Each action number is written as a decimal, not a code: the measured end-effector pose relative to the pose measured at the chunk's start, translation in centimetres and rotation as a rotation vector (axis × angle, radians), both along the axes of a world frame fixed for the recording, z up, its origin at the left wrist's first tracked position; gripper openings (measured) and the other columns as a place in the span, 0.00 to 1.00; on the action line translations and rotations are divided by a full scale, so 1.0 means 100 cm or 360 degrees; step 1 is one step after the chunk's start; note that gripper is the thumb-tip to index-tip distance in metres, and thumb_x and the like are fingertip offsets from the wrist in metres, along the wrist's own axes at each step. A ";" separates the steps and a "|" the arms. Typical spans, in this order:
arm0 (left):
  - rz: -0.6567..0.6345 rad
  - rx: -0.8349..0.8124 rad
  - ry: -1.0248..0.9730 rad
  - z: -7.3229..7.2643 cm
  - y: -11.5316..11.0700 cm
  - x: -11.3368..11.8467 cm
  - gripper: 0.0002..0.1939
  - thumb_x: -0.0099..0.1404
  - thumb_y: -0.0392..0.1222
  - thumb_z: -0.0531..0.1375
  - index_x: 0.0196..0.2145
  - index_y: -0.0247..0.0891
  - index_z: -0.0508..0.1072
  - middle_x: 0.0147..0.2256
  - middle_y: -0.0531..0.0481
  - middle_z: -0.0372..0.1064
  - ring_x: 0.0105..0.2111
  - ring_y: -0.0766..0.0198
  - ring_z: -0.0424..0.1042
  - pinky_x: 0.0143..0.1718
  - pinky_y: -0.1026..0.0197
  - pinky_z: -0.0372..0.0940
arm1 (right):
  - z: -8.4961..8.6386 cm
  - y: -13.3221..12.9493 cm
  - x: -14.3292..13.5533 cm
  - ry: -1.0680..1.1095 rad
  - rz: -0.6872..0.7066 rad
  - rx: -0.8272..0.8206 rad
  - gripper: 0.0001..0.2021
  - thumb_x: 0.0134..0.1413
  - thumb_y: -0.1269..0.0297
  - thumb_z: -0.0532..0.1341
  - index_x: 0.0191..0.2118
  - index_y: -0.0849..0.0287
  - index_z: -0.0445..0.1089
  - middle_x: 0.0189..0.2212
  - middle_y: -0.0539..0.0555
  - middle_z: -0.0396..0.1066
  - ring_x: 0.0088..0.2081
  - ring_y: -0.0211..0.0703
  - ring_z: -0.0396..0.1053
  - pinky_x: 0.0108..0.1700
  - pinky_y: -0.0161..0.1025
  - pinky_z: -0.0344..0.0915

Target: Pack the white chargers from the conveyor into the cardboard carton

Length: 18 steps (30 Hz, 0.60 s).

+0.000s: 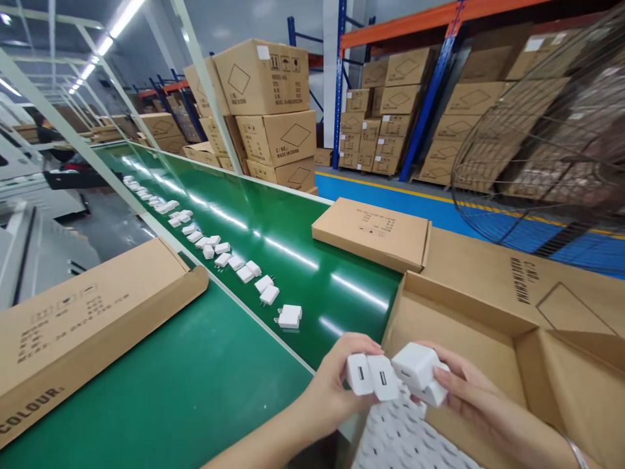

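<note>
My left hand (336, 378) is closed around two white USB chargers (372, 376), side by side with their USB ports facing me. Close beside it, my right hand (469, 391) grips two more white USB chargers (416, 366), one partly behind the other. Both hands are above a box holding rows of white chargers (400, 436), partly hidden under my hands. A line of loose white chargers (290, 316) lies along the near side of the green conveyor belt (312, 286), some with metal prongs showing.
An open cardboard carton (459, 326) stands at the right, with a flat carton (374, 228) behind it. Another long carton (92, 312) rests on the green table (161, 404) at left. Stacked boxes (278, 137) rise beyond the belt. A wire-caged fan (541, 143) stands at right.
</note>
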State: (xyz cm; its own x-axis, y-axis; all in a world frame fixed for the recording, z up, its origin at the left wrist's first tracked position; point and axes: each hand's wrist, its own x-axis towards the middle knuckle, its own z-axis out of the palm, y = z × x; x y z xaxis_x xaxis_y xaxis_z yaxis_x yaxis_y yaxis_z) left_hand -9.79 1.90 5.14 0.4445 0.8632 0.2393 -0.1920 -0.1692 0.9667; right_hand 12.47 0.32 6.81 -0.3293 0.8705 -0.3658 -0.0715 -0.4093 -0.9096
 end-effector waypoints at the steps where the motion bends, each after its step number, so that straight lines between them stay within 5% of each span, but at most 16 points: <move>1: -0.0017 0.0051 0.0002 0.001 -0.003 0.006 0.19 0.51 0.39 0.64 0.42 0.40 0.65 0.44 0.44 0.62 0.46 0.57 0.63 0.45 0.56 0.59 | -0.002 -0.014 0.001 0.0235 -0.0142 -0.0175 0.15 0.50 0.52 0.59 0.41 0.54 0.67 0.37 0.55 0.70 0.39 0.45 0.67 0.42 0.43 0.64; 4: -0.0062 0.0159 0.0082 0.006 -0.012 0.019 0.19 0.54 0.38 0.62 0.44 0.41 0.63 0.48 0.42 0.61 0.51 0.54 0.60 0.47 0.55 0.59 | -0.010 -0.043 0.007 0.0754 -0.0440 -0.0499 0.14 0.48 0.53 0.61 0.39 0.53 0.71 0.40 0.54 0.70 0.43 0.43 0.66 0.45 0.40 0.64; 7: -0.0093 0.0361 0.0103 0.009 -0.020 0.028 0.23 0.54 0.36 0.62 0.46 0.45 0.60 0.50 0.44 0.60 0.52 0.55 0.59 0.51 0.53 0.57 | -0.021 -0.055 0.016 0.0956 -0.0500 -0.0614 0.17 0.39 0.54 0.67 0.39 0.50 0.72 0.38 0.51 0.72 0.41 0.40 0.67 0.38 0.32 0.66; 12: -0.0096 0.0567 0.0013 0.002 -0.030 0.043 0.27 0.54 0.35 0.60 0.50 0.48 0.57 0.48 0.45 0.58 0.50 0.57 0.61 0.50 0.55 0.59 | -0.030 -0.063 0.024 0.1177 -0.0372 -0.0585 0.17 0.42 0.54 0.65 0.40 0.52 0.72 0.35 0.52 0.72 0.35 0.36 0.68 0.36 0.30 0.65; 18: 0.0066 0.0530 -0.0003 -0.008 -0.034 0.051 0.23 0.56 0.39 0.59 0.49 0.46 0.58 0.44 0.46 0.60 0.48 0.57 0.61 0.53 0.49 0.56 | -0.032 -0.067 0.022 0.1131 -0.0249 -0.0507 0.16 0.47 0.53 0.61 0.42 0.53 0.70 0.38 0.53 0.71 0.39 0.40 0.66 0.38 0.36 0.63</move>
